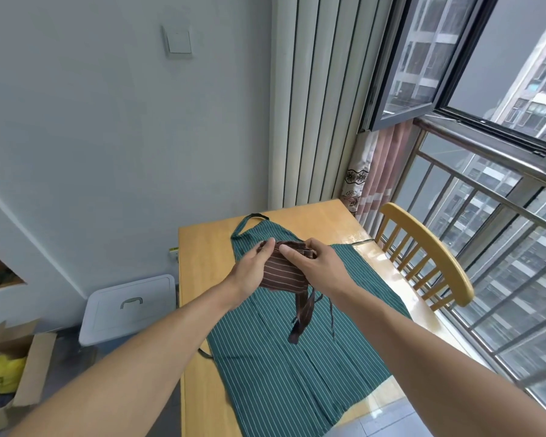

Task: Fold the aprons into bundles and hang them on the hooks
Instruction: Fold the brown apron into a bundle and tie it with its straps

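1. Left hand (pixel 254 269) grips the near-left side of the brown bundle (pixel 281 274), fingers curled over its top edge, thumb side toward the viewer.
2. Right hand (pixel 312 263) grips the bundle's far-right end, thumb (pixel 292 254) laid flat on top, fingers wrapped round the far edge.
3. Brown bundle: folded striped apron, held between both hands just above the green apron (pixel 297 357); long axis runs roughly near-left to far-right.
4. Brown straps (pixel 301 313) hang from the bundle's near edge, dangling toward the viewer over the green cloth.
5. Green apron lies flat on the table (pixel 202 263), long axis from far to near, neck loop (pixel 249 220) pointing to the far wall, hem over the near table edge.
6. Chair (pixel 429 257) stands at the table's right side by the window railing.
7. White bin (pixel 130 307) and cardboard box (pixel 19 367) sit on the floor at left.
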A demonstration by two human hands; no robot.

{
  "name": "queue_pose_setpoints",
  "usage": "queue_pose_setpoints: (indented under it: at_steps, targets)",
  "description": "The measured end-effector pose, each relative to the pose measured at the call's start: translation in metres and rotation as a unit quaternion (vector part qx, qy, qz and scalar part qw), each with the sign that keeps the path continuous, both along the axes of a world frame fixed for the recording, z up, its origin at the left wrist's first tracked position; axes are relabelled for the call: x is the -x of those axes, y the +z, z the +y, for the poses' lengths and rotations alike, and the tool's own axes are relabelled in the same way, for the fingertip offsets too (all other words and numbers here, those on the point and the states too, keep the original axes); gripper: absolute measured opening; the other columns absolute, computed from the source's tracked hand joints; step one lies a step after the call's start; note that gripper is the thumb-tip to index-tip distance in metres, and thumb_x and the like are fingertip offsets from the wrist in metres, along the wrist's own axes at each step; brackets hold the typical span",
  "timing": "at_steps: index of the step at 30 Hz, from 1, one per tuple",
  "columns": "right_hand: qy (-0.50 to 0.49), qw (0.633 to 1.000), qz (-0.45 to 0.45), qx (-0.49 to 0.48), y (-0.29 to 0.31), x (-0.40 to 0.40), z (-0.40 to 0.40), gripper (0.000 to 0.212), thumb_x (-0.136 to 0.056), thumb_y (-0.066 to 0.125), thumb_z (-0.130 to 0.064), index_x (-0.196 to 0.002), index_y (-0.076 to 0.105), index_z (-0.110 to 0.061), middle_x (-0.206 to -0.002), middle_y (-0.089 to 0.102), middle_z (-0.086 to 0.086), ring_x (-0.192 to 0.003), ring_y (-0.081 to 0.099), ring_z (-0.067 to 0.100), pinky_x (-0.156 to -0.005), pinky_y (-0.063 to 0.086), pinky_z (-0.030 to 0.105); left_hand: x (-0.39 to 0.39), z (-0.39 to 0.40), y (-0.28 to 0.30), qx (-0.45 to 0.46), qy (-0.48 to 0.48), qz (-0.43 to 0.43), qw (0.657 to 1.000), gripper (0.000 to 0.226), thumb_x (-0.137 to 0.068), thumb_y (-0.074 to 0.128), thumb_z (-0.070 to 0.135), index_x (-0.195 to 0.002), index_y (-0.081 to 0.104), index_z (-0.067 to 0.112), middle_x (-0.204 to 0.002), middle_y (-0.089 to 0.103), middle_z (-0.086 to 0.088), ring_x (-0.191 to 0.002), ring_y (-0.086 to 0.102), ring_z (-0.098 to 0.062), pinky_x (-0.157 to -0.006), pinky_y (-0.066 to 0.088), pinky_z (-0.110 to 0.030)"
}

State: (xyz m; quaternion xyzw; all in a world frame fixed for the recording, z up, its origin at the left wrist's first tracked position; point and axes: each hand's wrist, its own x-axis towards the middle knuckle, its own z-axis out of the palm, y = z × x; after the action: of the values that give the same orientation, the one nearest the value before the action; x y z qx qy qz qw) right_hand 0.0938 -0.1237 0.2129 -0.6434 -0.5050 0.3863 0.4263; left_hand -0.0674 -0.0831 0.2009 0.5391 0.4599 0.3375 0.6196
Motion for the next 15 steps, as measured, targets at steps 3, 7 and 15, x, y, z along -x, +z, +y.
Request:
queue_pose_setpoints:
  at_steps: [3,7,15]
  targets:
    - [-0.009,0.999,0.022,-0.023,0.000,-0.001,-0.002,0.050,-0.081,0.078,-0.056,-0.080,0.056,-0.011,-0.076,0.073,0.002,-0.063,0.070,0.010,-0.052,0.054,0.026,-0.001,-0.006,-0.001,-0.037,-0.006,-0.001,0.999,0.054,-0.084,0.055,0.072,-0.115,0.059,0.027,-0.106,0.073,-0.009,-0.096,0.074,-0.025,-0.085,0.062,-0.039]
    - [-0.008,0.989,0.145,0.020,0.000,-0.006,0.000,0.048,-0.077,0.086,-0.047,-0.078,0.050,-0.015,-0.077,0.072,0.008,-0.073,0.073,0.023,-0.067,0.061,0.043,0.002,-0.007,-0.004,-0.078,-0.017,-0.015,0.997,0.051,-0.073,0.078,0.058,-0.107,0.064,0.022,-0.101,0.075,-0.010,-0.095,0.074,-0.028,-0.085,0.062,-0.047]
    - [0.120,0.988,0.012,0.102,0.006,-0.038,-0.004,0.071,-0.085,0.057,-0.071,-0.111,0.070,-0.007,-0.093,0.075,0.006,-0.076,0.061,0.009,-0.065,0.042,0.020,0.009,-0.003,-0.004,-0.031,-0.009,-0.028,0.999,0.037,-0.090,0.070,0.037,-0.112,0.063,0.009,-0.102,0.076,-0.012,-0.096,0.074,-0.030,-0.088,0.060,-0.044]
